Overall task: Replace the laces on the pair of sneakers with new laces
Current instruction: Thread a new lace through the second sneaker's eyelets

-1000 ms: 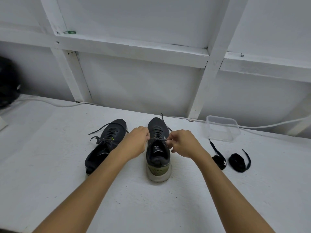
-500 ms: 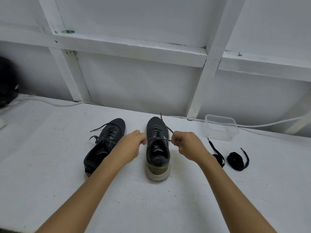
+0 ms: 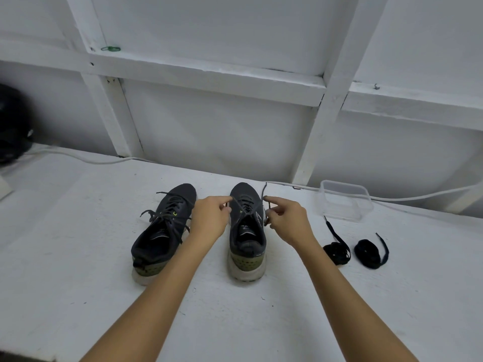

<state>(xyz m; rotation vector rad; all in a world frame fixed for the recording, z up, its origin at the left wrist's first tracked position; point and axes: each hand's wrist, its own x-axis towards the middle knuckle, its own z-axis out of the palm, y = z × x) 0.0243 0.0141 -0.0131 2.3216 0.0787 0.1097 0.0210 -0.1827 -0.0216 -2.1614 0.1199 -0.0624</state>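
Two dark grey sneakers stand side by side on the white table, toes pointing away. The left sneaker [image 3: 160,231] is laced, with loose ends. Over the right sneaker [image 3: 247,239] its grey lace [image 3: 247,209] crosses, untied. My left hand [image 3: 210,218] pinches one lace end at the shoe's left side. My right hand [image 3: 285,220] pinches the other end at the right side, and that end sticks up past my fingertips. Two coiled black new laces [image 3: 337,253] [image 3: 368,253] lie to the right of the shoes.
A clear plastic container [image 3: 342,202] sits at the back right near the wall. A white cable [image 3: 418,197] runs along the table's back edge. A dark object [image 3: 11,131] sits at the far left. White framed panels form the wall behind.
Both hands have moved away from me toward the toe and slightly apart, drawing the lace ends out so they now cross above the right sneaker.
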